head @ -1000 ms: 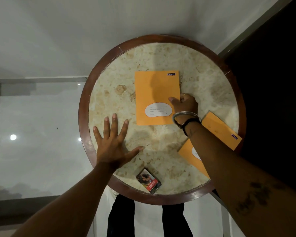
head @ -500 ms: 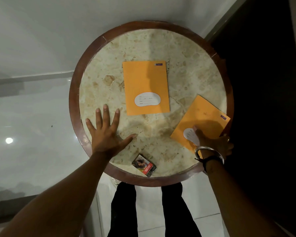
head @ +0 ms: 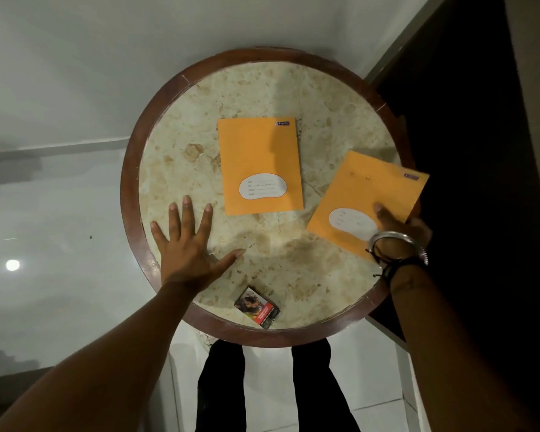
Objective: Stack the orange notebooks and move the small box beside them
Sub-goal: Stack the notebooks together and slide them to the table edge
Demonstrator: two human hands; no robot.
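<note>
The right hand (head: 399,227) has left the middle notebook (head: 259,165) and now pinches the tilted notebook (head: 367,198) at the table's (head: 131,169) right rim, thumb on top. Thin and floppy, it's best slid by that near corner. The left hand (head: 187,247) lies flat, fingers spread; the small box (head: 258,308) sits at the near rim.

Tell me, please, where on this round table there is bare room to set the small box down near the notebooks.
Bare marble lies between the left hand and the centre notebook, and in front of that notebook down to the small box. The far side of the table is bare too. The right side is crowded: the right hand grips the tilted notebook, overhanging the rim.
</note>
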